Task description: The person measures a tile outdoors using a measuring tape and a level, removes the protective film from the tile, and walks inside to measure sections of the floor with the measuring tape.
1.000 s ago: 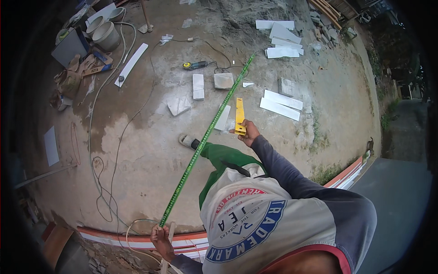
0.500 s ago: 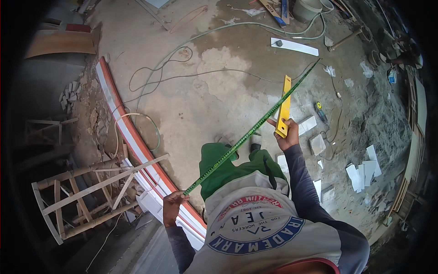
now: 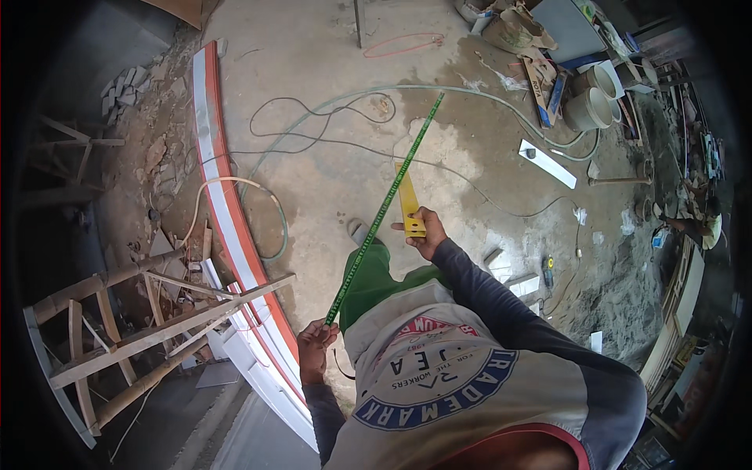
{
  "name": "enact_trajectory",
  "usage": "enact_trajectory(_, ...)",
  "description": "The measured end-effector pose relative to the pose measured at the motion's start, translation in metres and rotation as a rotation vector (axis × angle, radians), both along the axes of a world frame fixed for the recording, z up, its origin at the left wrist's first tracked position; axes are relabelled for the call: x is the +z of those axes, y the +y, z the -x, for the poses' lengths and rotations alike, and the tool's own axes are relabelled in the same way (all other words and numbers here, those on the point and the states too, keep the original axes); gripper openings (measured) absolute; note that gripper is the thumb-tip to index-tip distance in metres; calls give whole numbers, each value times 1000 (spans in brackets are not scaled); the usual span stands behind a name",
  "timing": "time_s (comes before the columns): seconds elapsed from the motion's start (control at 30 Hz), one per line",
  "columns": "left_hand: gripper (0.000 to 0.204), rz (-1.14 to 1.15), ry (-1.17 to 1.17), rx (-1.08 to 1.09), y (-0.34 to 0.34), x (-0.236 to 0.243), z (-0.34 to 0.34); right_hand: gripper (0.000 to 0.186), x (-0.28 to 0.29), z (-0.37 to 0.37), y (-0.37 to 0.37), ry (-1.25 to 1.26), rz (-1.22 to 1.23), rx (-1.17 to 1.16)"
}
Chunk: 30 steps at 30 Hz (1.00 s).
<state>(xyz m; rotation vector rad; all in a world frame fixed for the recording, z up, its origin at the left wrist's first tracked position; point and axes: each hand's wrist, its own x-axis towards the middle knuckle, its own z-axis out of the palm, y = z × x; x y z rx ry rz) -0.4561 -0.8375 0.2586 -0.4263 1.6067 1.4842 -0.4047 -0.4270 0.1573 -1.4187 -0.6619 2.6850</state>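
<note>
Evidently, both hands were occupied. The left hand [image 3: 315, 346] was closed on the near end of a green marked measuring strip [image 3: 381, 215], pinching it between thumb and fingers. From there the strip ran forward on a diagonal toward the person's right, its far end unheld. The right hand [image 3: 425, 233] gripped the near end of a yellow bar-shaped tool [image 3: 409, 200] with holes, just beside the strip. Seen from above, the strip crossed the tool's far end; contact between them could not be determined.

Underfoot was a concrete floor [image 3: 313, 204]. On it, a pale green hose [image 3: 423, 87] curved beyond the strip. An angle grinder [image 3: 548, 272] lay to the right, near white pieces [image 3: 523, 285]. Buckets [image 3: 587, 110] stood farther off, and a wooden frame [image 3: 149, 333] occupied the left side, beside red-and-white edging [image 3: 223, 188].
</note>
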Motion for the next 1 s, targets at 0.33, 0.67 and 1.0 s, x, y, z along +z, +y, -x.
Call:
enact_trajectory(0.33,22,-152,0,277,137,-6,203,42,38,255,34,-63,-123,435)
enact_trajectory(0.67,26,-162,85,433,328,-2,422,37,30,509,173,41,-491,826)
enact_trajectory(1.0,23,-183,89,493,486,43,645,42,113,766,338,153,-640,1008)
